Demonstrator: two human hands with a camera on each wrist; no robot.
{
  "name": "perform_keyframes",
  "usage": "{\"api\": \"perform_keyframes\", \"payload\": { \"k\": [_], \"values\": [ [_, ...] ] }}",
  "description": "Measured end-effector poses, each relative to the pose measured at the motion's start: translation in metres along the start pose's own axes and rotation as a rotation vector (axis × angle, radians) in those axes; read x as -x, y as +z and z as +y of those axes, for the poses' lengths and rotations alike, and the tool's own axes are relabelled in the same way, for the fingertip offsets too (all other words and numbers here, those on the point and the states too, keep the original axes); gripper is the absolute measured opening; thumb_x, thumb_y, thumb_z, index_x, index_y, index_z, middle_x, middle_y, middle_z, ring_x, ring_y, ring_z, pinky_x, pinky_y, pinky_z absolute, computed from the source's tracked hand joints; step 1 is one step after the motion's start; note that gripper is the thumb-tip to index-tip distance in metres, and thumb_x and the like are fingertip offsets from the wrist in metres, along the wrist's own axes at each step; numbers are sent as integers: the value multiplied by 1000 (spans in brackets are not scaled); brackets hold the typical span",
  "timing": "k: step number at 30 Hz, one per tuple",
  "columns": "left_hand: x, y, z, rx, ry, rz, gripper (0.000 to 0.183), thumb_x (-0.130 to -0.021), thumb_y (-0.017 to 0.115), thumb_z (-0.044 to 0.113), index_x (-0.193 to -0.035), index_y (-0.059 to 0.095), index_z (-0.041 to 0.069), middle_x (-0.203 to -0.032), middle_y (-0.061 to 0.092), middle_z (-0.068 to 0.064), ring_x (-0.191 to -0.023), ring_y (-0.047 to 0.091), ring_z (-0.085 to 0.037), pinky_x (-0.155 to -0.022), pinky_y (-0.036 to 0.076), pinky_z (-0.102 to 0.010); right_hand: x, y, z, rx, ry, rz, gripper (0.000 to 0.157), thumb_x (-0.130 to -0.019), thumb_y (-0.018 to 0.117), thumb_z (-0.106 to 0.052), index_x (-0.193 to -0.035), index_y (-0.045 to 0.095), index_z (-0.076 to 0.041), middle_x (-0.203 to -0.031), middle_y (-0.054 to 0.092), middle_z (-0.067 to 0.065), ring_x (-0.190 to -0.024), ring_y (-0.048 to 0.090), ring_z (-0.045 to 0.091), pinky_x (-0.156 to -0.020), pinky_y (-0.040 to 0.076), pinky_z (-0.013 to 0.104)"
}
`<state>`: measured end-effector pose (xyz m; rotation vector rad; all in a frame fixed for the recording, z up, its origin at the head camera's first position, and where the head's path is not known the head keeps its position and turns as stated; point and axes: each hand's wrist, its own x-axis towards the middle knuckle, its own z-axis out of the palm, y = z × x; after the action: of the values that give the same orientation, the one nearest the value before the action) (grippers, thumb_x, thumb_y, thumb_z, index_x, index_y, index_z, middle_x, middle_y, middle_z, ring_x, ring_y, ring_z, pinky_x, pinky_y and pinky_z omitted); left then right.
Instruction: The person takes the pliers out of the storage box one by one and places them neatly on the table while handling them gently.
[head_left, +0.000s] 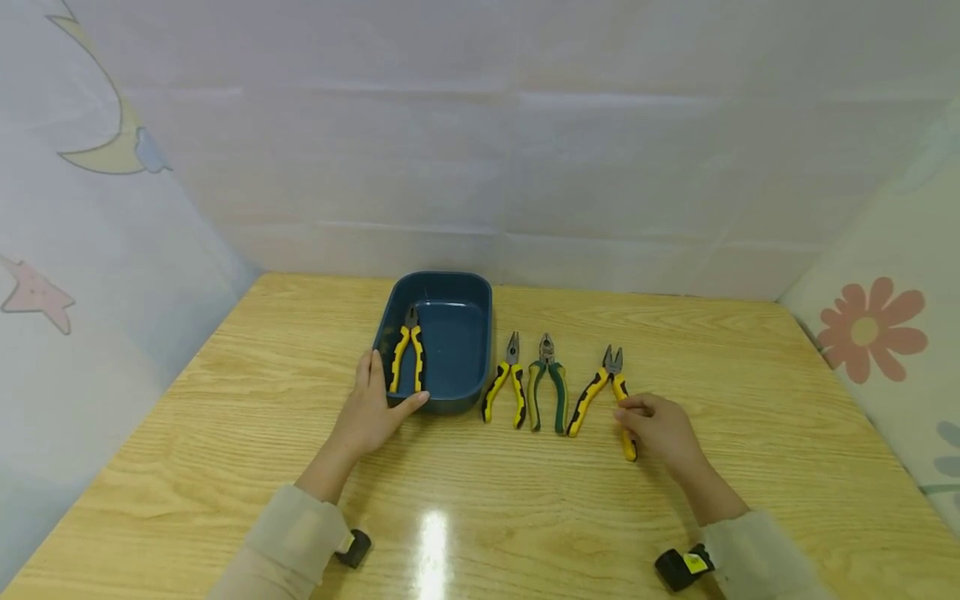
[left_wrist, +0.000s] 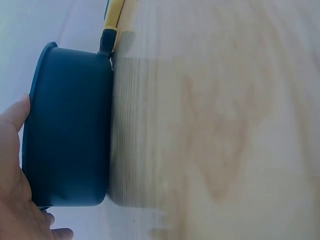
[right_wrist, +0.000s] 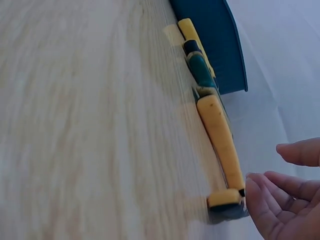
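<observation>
My left hand (head_left: 369, 412) holds the near left corner of a dark blue rectangular bin (head_left: 457, 402), thumb along the front rim and fingers down the left side. Inside the bin lies a pair of yellow-and-black pliers (head_left: 417, 357). At the far right of a row of pliers, my right hand (head_left: 660, 423) is at the right handle of yellow-and-black pliers (head_left: 592, 398), which lie with handles spread. Thumb and fingers stand apart in the right wrist view, the fingertips (right_wrist: 254, 187) beside the yellow handle (right_wrist: 220, 137).
Between the bin and those pliers lie yellow-and-black long-nose pliers (head_left: 495, 387) and green-handled pliers (head_left: 559, 392), jaws pointing away. All rest on a wood-grain table (head_left: 525, 517). A pale cloth backdrop (head_left: 600, 167) rises behind its far edge.
</observation>
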<state>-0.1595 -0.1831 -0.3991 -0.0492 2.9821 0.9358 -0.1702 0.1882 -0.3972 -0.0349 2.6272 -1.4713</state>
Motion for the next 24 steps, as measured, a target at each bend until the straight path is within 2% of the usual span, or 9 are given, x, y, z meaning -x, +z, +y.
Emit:
{"api": "perform_keyframes", "payload": {
  "k": [7,11,16,24],
  "values": [
    [0,0,1,-13,6,-6,102,-75,45,64,-137,-8,2,-141,-10,-16,-123,15,-42,-93,24,-52,-1,11,-8,-113,-49,-63,40,-87,52,-17,-108,48,16,-98,55,23,-84,58,27,-68,49,31],
    [1,-1,1,-21,3,-11,103,-75,43,65,-137,-9,2,-141,-12,-15,-123,15,-42,-92,25,-52,-1,21,-16,-198,-29,-95,38,-87,51,-13,-112,45,16,-103,52,26,-90,56,30,-72,48,32],
    [1,-1,1,-22,8,-12,103,-75,43,66,-137,-9,2,-141,-12,-15,-123,16,-42,-92,26,-52,0,34,-25,-293,-31,-83,41,-87,52,-10,-118,41,13,-106,51,28,-91,55,31,-74,47,33],
    [1,-1,2,-20,-3,-21,101,-76,44,63,-137,-10,3,-141,-12,-15,-122,17,-43,-92,25,-53,-1,54,-34,-343,-105,-98,44,-85,56,-15,-118,44,11,-104,54,26,-92,55,33,-75,46,32]
  ]
}}
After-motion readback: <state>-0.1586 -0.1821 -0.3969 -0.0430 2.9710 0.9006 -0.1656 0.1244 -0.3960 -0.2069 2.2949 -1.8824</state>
